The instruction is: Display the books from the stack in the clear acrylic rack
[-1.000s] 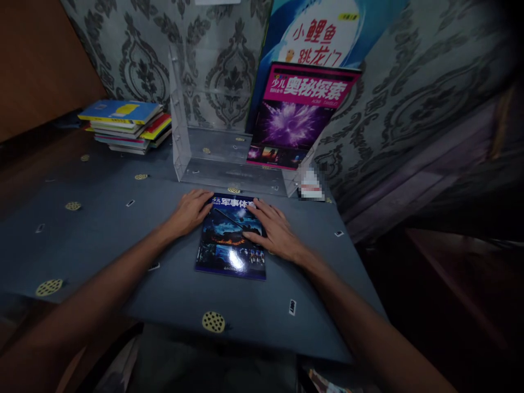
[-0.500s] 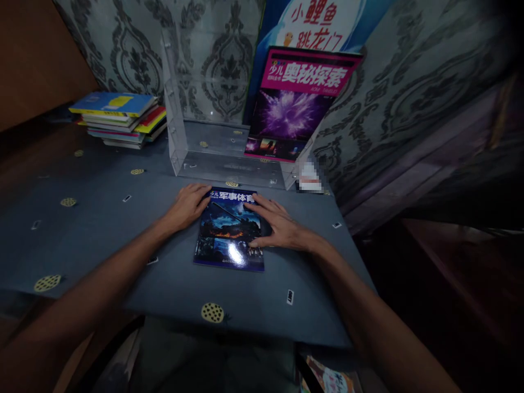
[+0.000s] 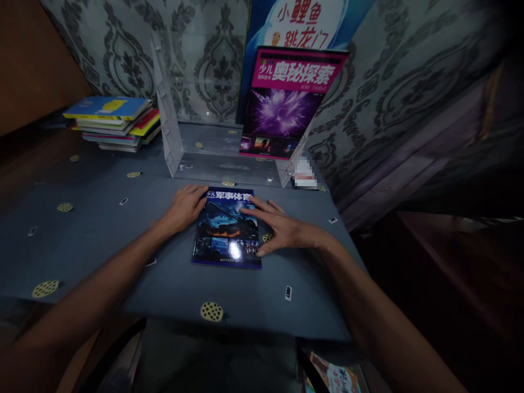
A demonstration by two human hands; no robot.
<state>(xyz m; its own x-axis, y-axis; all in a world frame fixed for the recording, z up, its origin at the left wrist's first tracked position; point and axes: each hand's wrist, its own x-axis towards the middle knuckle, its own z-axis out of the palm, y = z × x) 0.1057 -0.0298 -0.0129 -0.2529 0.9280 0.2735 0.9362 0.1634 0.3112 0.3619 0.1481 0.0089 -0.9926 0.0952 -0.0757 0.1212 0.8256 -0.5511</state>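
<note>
A dark blue book (image 3: 227, 229) with a tank on its cover lies flat on the table, front side up. My left hand (image 3: 187, 204) rests at its upper left edge, fingers stretched out and touching the border. On the other side, my right hand (image 3: 282, 225) has its fingers spread, the fingertips over the upper right of the cover and the thumb at the lower right edge. Behind the book stands a clear acrylic rack (image 3: 235, 168). In the rack's right part leans a purple and pink book (image 3: 282, 109), with a larger blue book (image 3: 301, 22) behind it.
A stack of several books (image 3: 110, 123) sits at the back left of the table. The grey-blue tablecloth (image 3: 102, 234) carries pineapple prints. A small white item (image 3: 305, 173), blurred out, is by the rack's right side. Patterned wallpaper (image 3: 123, 49) rises behind.
My right hand has shifted slightly to the right, its thumb moving from the cover to the book's edge. The left hand stays at the left edge. The whole view has moved a little.
</note>
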